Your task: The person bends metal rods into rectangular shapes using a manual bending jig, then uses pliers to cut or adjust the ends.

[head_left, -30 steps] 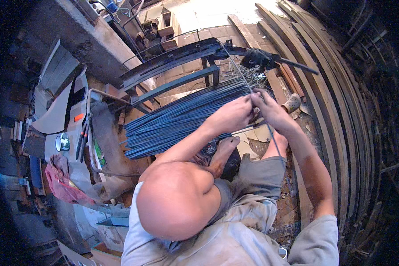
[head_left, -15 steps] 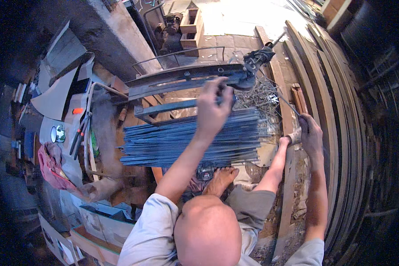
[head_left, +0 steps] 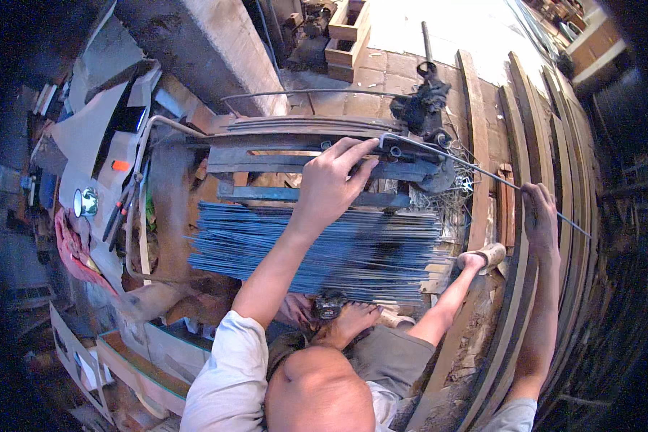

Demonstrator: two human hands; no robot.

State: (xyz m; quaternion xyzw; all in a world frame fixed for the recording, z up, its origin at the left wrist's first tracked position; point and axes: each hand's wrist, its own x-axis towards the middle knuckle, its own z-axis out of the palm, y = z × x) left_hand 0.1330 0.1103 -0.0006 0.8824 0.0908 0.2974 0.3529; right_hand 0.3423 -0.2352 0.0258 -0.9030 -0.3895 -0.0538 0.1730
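A thin metal rod (head_left: 475, 167), bent at its near-left end, slants across the right half of the view. My right hand (head_left: 540, 219) is closed around it toward its straight end, which sticks out beyond the fist. Beside the bent end is my left hand (head_left: 331, 180), thumb and fingers apart; its index fingertip is at the bend, and I cannot tell if it touches. Beyond the hands stands a dark metal bench (head_left: 288, 162) with round pegs. At its right end is a black-wrapped lever tool (head_left: 421, 108) with an upright handle. A bundle of thin blue-grey rods (head_left: 309, 252) lies below my left hand.
Long timber beams (head_left: 536, 137) run along the right. A tangle of wire scraps (head_left: 457, 180) lies by the bench end. To the left are an enamel mug (head_left: 86, 202), long-handled cutters (head_left: 126, 205) and a pink cloth (head_left: 79, 252). Wooden boxes (head_left: 349, 54) stand at the back.
The bent rod is now lifted clear over the bench, its bend near my left fingertips. My right hand has moved right with it. The lever tool's handle has swung upright.
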